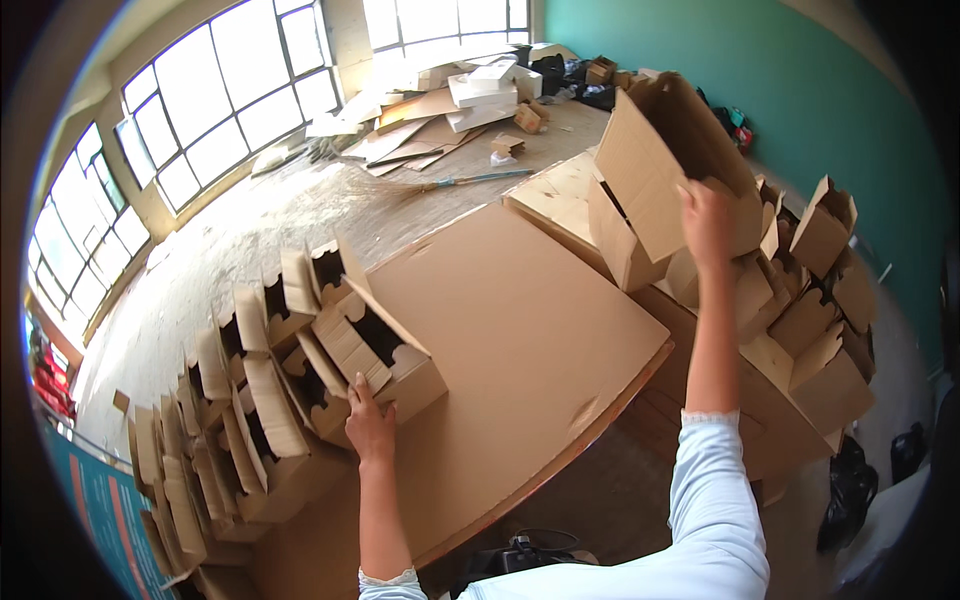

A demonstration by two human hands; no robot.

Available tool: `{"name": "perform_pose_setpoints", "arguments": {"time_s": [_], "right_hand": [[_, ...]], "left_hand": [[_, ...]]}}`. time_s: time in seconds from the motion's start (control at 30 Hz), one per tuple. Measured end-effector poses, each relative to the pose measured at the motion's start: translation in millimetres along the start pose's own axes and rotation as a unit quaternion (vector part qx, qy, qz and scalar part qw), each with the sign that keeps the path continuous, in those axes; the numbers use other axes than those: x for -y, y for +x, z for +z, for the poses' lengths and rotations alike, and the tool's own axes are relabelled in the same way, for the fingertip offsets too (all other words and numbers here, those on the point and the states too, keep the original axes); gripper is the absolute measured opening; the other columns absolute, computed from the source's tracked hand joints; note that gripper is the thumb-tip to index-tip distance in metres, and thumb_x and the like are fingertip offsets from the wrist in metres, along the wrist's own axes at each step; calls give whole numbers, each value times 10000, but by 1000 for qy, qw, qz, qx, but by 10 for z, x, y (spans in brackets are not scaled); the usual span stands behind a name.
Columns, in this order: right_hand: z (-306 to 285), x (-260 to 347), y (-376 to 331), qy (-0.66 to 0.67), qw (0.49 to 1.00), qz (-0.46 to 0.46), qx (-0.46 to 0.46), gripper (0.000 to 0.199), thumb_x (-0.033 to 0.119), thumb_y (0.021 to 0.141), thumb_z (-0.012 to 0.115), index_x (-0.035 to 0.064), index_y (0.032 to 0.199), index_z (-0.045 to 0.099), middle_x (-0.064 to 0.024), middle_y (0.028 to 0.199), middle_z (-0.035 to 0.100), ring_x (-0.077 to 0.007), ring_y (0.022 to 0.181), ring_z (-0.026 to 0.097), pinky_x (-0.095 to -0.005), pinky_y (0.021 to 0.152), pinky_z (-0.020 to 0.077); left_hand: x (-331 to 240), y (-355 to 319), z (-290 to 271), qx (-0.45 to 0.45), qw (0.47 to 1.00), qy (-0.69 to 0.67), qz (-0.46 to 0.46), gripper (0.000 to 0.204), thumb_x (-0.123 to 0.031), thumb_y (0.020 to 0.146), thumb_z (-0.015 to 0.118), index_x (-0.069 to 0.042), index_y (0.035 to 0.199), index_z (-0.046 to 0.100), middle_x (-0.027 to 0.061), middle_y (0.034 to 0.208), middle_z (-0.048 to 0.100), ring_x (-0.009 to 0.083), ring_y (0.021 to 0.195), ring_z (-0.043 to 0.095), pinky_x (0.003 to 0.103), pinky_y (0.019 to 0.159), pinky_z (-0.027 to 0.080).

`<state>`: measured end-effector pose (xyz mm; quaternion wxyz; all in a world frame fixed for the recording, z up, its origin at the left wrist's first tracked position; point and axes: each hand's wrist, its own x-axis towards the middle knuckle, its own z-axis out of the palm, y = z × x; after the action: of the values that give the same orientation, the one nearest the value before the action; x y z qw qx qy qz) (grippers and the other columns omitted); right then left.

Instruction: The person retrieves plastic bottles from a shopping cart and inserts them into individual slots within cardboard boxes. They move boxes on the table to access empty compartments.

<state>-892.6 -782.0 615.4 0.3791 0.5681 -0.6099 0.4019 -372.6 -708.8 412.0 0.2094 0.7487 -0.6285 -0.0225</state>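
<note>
My left hand (371, 428) is closed on the near edge of a small open-topped cardboard box (415, 388), which stands at the right end of packed rows of similar boxes (270, 425). Its flaps stick up and the inside looks dark. To the right and farther off, my right hand (708, 218) grips the edge of a larger brown cardboard box (640, 175), tilted with its open side up. That box is above a heap of open cardboard boxes (800, 330). Both hands are over or beside a broad flat cardboard sheet (510, 320) covering the work surface.
A pale wooden board (560, 195) adjoins the sheet's far right side. On the floor beyond lie a broom (470, 180), flattened cardboard and white foam pieces (480, 95). Black bags (848, 495) sit at the lower right, near the green wall (800, 90).
</note>
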Motion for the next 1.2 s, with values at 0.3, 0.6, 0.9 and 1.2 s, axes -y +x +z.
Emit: {"name": "perform_pose_setpoints", "arguments": {"time_s": [0.3,0.6,0.9,1.2], "right_hand": [[-2517,1741,-801,256,939,-105,206,243,147,802,594,-17,926,724,-125,808,720,-350,750,698,-347,684,547],[-2485,4612,-1891,508,649,-398,402,357,21,772,654,71,1126,664,-85,1082,727,-265,949,713,-377,892,579],[-2774,5785,-2679,471,590,-349,555,379,-62,747,634,50,1108,653,-136,1043,712,-317,959,687,-415,905,545],[-2817,6433,-2090,285,410,-702,508,652,323,653,816,68,1227,643,-119,1262,619,-346,1361,404,-614,1203,145]], "left_hand": [[-3,-1045,-1819,-59,925,-349,139,805,-275,775,827,-80,1448,429,189,1470,465,326,1222,585,408,929,529],[2104,-2744,-2437,-165,951,-261,11,802,-32,697,756,-29,1435,443,250,1471,432,437,1309,479,442,1065,429],[3220,-4110,-2515,-228,908,-213,-280,405,-71,860,687,-16,1252,598,182,1217,643,284,972,693,362,812,567],[4786,-7061,-1496,-228,735,-100,-630,237,-95,819,683,-17,1042,703,163,936,727,290,797,716,380,708,552]]}}
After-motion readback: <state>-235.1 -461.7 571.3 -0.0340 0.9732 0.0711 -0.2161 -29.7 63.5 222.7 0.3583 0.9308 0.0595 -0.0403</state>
